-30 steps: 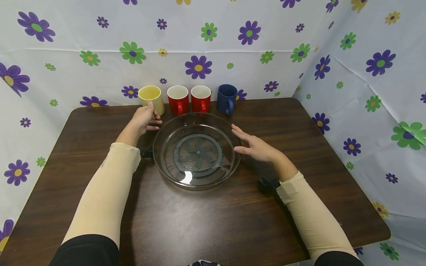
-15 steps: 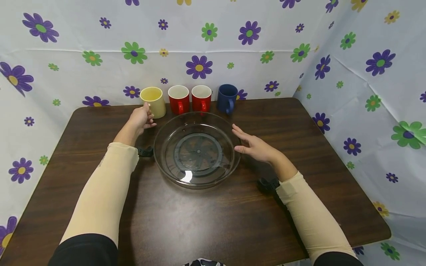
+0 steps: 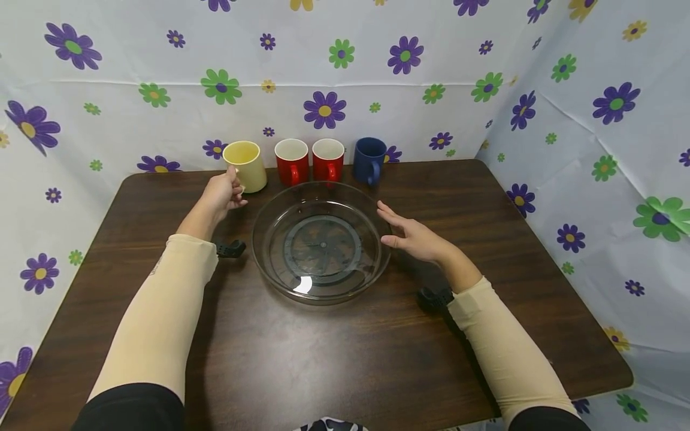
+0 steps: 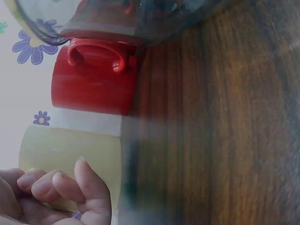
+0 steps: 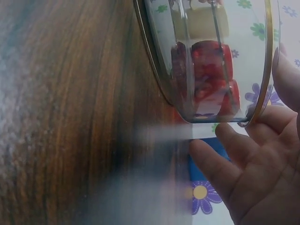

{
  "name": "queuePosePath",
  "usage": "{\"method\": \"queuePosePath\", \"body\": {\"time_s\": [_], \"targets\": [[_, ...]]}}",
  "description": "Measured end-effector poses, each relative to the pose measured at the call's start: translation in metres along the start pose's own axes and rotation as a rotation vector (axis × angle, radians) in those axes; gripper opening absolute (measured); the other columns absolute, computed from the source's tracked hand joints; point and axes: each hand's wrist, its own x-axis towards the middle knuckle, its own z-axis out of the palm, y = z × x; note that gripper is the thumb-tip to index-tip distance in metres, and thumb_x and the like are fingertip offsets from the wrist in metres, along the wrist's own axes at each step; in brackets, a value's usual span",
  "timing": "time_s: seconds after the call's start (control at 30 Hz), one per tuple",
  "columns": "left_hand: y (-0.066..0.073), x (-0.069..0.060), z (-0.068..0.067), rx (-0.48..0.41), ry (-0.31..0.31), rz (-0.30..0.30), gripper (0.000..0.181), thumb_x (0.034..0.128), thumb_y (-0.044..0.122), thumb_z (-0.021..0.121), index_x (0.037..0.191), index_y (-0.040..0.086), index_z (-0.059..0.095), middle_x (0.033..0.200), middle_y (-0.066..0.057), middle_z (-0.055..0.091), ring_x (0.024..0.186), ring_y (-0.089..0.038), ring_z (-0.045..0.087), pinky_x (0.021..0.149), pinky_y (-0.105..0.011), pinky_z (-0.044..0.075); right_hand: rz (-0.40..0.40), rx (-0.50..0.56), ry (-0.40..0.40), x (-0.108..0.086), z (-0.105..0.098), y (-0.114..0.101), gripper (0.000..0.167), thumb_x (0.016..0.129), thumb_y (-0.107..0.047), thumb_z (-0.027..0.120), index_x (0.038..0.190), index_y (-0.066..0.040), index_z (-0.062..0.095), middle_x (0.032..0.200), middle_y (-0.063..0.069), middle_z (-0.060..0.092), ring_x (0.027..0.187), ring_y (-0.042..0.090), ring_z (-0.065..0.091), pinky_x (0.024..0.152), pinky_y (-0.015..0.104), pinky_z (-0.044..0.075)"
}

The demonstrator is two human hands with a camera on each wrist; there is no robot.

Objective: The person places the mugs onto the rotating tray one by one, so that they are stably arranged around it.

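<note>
The left hand point(image 3: 220, 193) pinches the handle side of a yellow mug point(image 3: 255, 177) at the left end of a row of mugs. Curled fingers of that hand point(image 4: 70, 192) lie in front of the yellow mug point(image 4: 70, 147) in the left wrist view; the handle is mostly hidden. A large round clear dish point(image 3: 322, 293) stands before the mugs. At its right side, the right hand point(image 3: 417, 239) has its fingers extended, touching or very near the rim. In the right wrist view the right hand point(image 5: 262, 164) is by the dish's edge point(image 5: 269, 51).
Two red mugs point(image 3: 291, 164) point(image 3: 327, 164) stand side by side behind the dish, with a blue mug point(image 3: 369, 160) to their right. A flowered cloth point(image 3: 323, 66) hangs behind and right of the brown table point(image 3: 302, 371).
The yellow mug has shifted left and slightly nearer with the left hand, widening its gap from the red mugs. The right hand stays beside the dish.
</note>
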Motion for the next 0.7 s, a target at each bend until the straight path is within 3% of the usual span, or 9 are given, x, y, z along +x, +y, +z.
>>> {"method": "queuePosePath", "body": {"time_s": [0.57,0.7], "targets": [[0.022,-0.034,-0.001,0.011,-0.064,0.04,0.044,0.1102,0.039,0.025,0.085,0.007,0.039,0.069,0.001,0.036,0.065,-0.013,0.042,0.07,-0.027,0.052,-0.004,0.001,0.006,0.0,0.0,0.0,0.071,0.106,-0.029,0.056,0.163,-0.009,0.02,0.17,-0.004,0.005,0.155,0.026,0.012,0.121,0.055,0.02],[0.021,-0.031,-0.004,0.025,-0.061,0.043,0.044,0.1096,0.042,0.026,0.087,0.007,0.039,0.071,0.002,0.037,0.065,-0.012,0.043,0.069,-0.025,0.052,-0.007,0.008,0.009,-0.001,-0.001,0.0,0.07,0.106,-0.028,0.056,0.162,-0.009,0.02,0.17,-0.003,0.005,0.155,0.026,0.011,0.121,0.055,0.02]]}}
